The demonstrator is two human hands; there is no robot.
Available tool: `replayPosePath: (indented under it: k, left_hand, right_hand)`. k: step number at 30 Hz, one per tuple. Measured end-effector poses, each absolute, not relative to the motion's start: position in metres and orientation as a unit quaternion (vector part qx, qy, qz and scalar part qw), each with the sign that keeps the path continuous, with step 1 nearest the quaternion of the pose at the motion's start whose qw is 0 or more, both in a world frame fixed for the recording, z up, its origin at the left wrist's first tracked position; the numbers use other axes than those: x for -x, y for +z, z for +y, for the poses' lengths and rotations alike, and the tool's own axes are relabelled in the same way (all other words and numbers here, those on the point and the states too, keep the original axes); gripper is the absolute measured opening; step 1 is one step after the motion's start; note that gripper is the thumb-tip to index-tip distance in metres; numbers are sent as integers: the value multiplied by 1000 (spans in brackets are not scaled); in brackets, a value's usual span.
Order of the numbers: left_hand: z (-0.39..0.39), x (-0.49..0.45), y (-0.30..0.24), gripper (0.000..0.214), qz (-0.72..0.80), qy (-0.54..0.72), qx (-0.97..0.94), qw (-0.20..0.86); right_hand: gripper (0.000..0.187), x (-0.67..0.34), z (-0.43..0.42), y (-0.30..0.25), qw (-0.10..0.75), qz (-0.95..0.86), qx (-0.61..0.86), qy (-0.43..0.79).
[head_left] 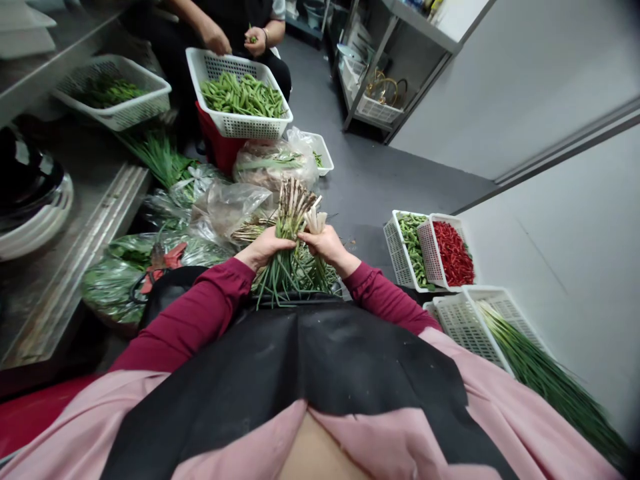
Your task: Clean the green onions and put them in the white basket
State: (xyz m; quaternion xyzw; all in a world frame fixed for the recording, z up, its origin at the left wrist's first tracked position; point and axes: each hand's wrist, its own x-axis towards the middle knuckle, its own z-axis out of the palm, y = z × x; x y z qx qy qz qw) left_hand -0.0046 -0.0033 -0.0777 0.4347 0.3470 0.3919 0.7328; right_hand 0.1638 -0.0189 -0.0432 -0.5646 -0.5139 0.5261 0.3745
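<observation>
My left hand is closed round a thick bunch of spring onions, whose brown, dirty root ends point up and away from me. Their green leaves hang down over the front of my black apron. Close on the right, my right hand grips a smaller bunch of clean white spring onions. Its thumb and fingertips reach to the left bunch; whether they pinch a stalk there I cannot make out. More unpeeled stalks lie just beyond my left hand, beside an open clear plastic bag.
Across from me a person's hands work over a basket of green pods. Bagged greens and red-handled scissors lie at left. Baskets with red chillies and long spring onions stand at right, near a white wall.
</observation>
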Motion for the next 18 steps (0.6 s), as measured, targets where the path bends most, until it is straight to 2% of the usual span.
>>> replayPosePath:
  k: [7, 15, 18]
  left_hand:
    - [0, 10, -81, 35, 374, 431, -414, 709]
    - [-10, -6, -84, 59, 371, 429, -440, 696]
    - [-10, -8, -85, 57, 365, 439, -434, 697]
  right_hand:
    - [32, -176, -11, -49, 442, -432, 557, 554]
    - [39, -164, -9, -52, 453, -426, 580, 526]
    - [40, -161, -8, -50, 452, -413, 578, 539]
